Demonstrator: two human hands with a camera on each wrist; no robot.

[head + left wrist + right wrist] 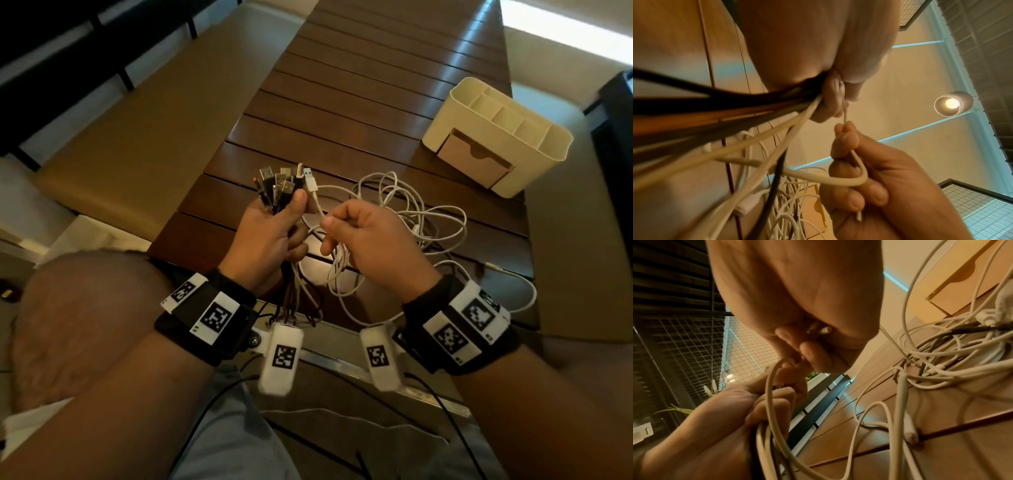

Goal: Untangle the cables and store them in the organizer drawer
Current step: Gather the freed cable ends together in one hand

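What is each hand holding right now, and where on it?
Left hand grips the cable bundle just below its plugs; right hand pinches one white cable near its plug.

Dark brown slatted wooden desk (359,102); tan cushioned bench (154,113) along its left side; lit cylindrical ceiling lamp (952,104); wire-mesh panel (694,337); green plant leaves (711,389).

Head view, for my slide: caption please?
Left hand grips bundled plugs; right hand pinches a white cable.
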